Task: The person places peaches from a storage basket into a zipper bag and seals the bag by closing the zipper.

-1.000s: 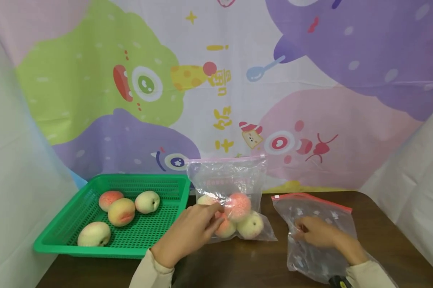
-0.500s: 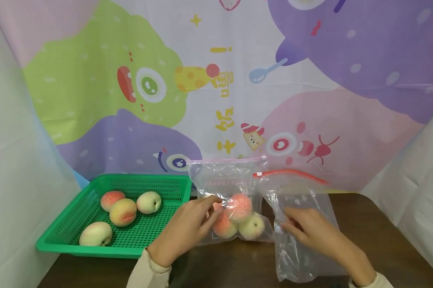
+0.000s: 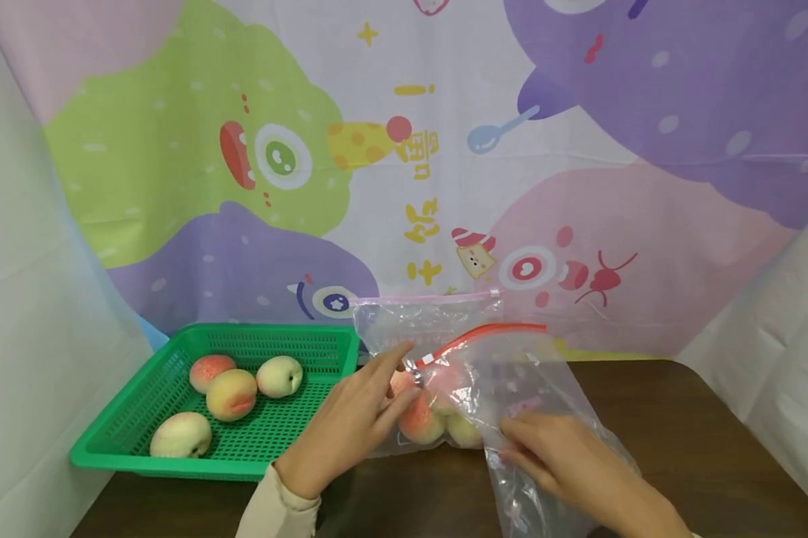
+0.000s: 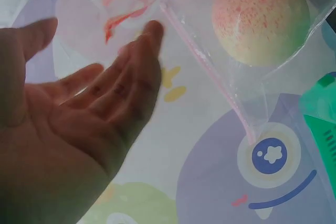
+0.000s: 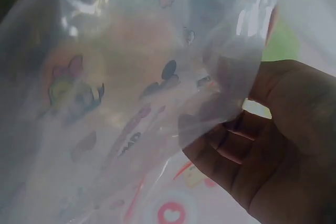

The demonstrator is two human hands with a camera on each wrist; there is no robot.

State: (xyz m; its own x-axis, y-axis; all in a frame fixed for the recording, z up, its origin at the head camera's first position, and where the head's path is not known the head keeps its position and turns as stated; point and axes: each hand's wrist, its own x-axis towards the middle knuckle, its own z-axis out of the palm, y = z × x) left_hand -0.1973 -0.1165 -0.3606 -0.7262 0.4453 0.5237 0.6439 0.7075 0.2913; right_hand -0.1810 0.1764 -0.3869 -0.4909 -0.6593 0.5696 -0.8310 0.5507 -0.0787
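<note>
My right hand [image 3: 572, 459] pinches the side of a clear zip bag [image 3: 538, 373] with a red zipper strip and a white slider. Printed figures show on this zip bag [image 5: 121, 93] in the right wrist view. It overlaps a second clear bag [image 3: 390, 317] with a pink zipper, which stands upright with several peaches [image 3: 420, 418] inside. Beside the filled bag is my left hand [image 3: 350, 415], fingers loosely bent, near the red zipper's slider end. In the left wrist view the left hand [image 4: 100, 103] has nothing between thumb and fingers.
A green basket [image 3: 175, 467] stands on the left, holding several peaches [image 3: 231, 394]. Under everything lies a dark wooden table [image 3: 679, 418], with a printed cartoon curtain [image 3: 404, 172] behind it. White cloth [image 3: 28, 336] hangs at the sides.
My right hand has lifted the red-zipper bag off the table and carried it left, in front of the peach-filled bag. The left hand has barely moved.
</note>
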